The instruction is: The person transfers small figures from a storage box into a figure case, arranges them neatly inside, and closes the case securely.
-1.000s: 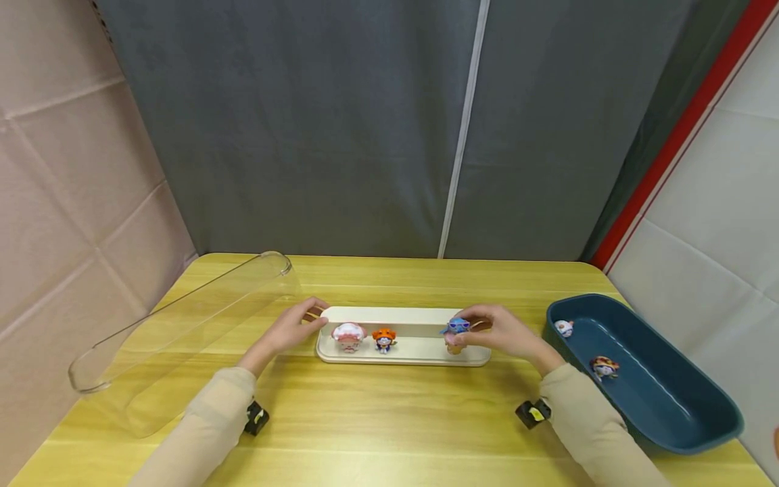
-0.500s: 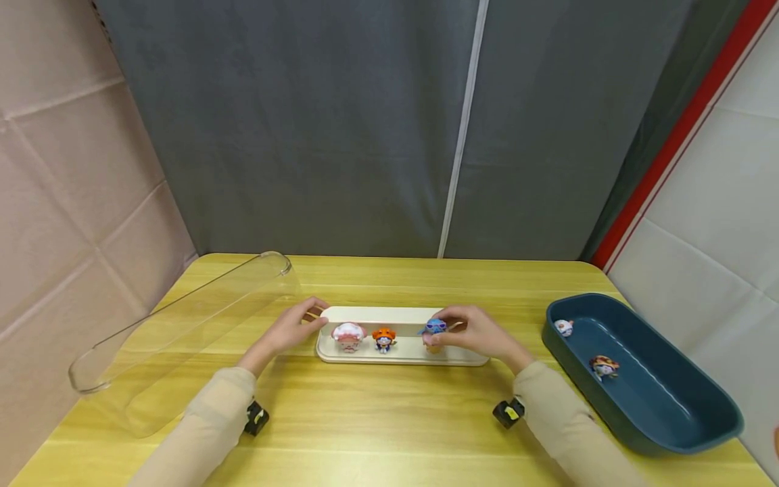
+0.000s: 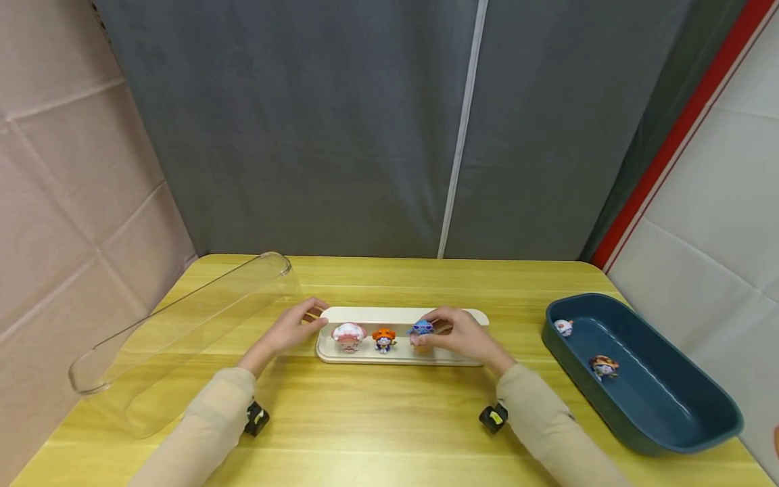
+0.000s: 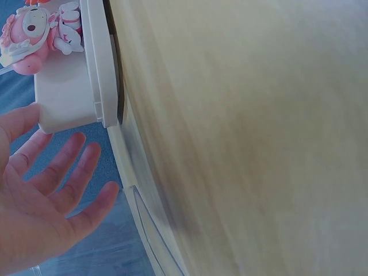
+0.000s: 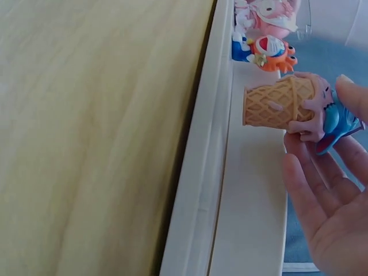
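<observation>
My right hand [image 3: 462,334] pinches an ice-cream-cone figurine [image 5: 282,106] with a blue top between thumb and fingers. It stands upright over the right half of a white display base [image 3: 359,315], beside an orange-hatted figurine [image 3: 384,340]. A pink-and-white figurine [image 3: 349,337] is further left on the base. My left hand [image 3: 291,335] is at the base's left end. Its thumb and index fingertips touch the back corner, and its other fingers are spread loosely with nothing in them, as the left wrist view shows.
A dark blue bin [image 3: 663,399] stands on the right, with a white figurine [image 3: 564,328] and a brown-topped figurine [image 3: 604,366] inside. On the left lies a long clear plastic cover [image 3: 201,331]. A grey curtain [image 3: 328,135] hangs behind the wooden table [image 3: 377,419].
My right hand has moved left along the display base with the ice-cream-cone figurine, from near its right end to beside the orange-hatted figurine. My left hand has stayed put.
</observation>
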Demonstrator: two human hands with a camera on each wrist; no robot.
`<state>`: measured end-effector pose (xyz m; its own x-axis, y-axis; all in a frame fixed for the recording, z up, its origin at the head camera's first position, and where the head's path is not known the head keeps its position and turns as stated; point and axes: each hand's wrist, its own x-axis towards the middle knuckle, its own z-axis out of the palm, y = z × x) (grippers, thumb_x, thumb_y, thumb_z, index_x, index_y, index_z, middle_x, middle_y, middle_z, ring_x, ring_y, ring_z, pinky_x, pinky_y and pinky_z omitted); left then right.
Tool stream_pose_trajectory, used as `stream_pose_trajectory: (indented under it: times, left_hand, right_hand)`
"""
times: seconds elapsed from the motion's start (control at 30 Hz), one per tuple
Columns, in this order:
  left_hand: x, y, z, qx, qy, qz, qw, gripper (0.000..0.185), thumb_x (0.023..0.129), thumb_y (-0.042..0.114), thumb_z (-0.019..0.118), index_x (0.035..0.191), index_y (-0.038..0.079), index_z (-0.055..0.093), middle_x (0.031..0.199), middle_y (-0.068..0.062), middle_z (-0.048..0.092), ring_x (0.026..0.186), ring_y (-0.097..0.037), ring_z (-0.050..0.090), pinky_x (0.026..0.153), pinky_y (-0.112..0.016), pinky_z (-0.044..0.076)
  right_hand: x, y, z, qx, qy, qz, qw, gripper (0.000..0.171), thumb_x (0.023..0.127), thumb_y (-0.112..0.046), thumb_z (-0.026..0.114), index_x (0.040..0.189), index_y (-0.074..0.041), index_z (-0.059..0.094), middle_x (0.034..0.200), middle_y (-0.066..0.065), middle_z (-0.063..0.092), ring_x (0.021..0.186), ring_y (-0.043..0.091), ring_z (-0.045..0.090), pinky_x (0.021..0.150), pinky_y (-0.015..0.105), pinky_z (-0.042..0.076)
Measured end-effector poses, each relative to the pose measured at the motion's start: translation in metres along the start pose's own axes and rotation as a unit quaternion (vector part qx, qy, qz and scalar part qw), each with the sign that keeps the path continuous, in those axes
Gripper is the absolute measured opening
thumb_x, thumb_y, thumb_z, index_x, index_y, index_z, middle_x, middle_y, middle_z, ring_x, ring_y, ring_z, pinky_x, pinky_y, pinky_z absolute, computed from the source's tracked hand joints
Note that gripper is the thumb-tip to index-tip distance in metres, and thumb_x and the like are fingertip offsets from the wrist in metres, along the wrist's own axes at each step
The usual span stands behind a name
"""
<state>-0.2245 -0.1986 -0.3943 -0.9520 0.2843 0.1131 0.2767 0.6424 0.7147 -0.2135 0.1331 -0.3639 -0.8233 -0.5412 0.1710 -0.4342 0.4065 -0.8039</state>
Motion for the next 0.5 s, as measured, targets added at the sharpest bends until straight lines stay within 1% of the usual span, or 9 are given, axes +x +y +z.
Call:
stream_pose_trajectory:
  times: [0.1,0.23,0.33,0.5]
  left_hand:
    - [0.000,0.000,0.000,0.000,0.000,0.000,1.0000,0.028,0.089,0.017,0.054,0.113,0.002,0.052,0.106,-0.015,0.055,0.097,-0.030,0.051,0.082,-0.043,0.042]
    - [0.000,-0.001,0.000,0.000,0.001,0.002,1.0000,0.027,0.089,0.017,0.054,0.112,0.003,0.052,0.105,-0.014,0.055,0.096,-0.030,0.051,0.082,-0.043,0.042]
    - [0.000,-0.001,0.000,-0.001,0.000,0.005,1.0000,0.027,0.089,0.017,0.054,0.112,0.002,0.052,0.105,-0.015,0.055,0.096,-0.030,0.051,0.082,-0.043,0.042]
    - [0.000,-0.001,0.000,-0.002,0.000,0.006,1.0000,0.028,0.089,0.017,0.053,0.113,0.001,0.052,0.106,-0.016,0.055,0.096,-0.030,0.051,0.082,-0.043,0.042]
  right_hand:
    - [0.004,0.012,0.005,-0.007,0.008,-0.006,1.000,0.032,0.075,-0.022,0.071,0.101,-0.004,0.062,0.091,0.004,0.059,0.080,0.017,0.059,0.070,0.027,0.049]
    - [0.006,0.017,0.009,-0.017,0.019,-0.026,0.999,0.032,0.074,-0.024,0.072,0.099,-0.006,0.063,0.089,0.003,0.059,0.078,0.015,0.059,0.069,0.026,0.049]
    - [0.007,0.017,0.011,-0.023,0.021,-0.027,0.999,0.033,0.073,-0.025,0.072,0.099,-0.006,0.063,0.089,0.002,0.058,0.078,0.014,0.059,0.069,0.025,0.049]
    - [0.008,0.017,0.013,-0.036,0.020,-0.016,0.999,0.033,0.073,-0.026,0.072,0.099,-0.007,0.064,0.089,0.000,0.057,0.078,0.011,0.058,0.069,0.023,0.048]
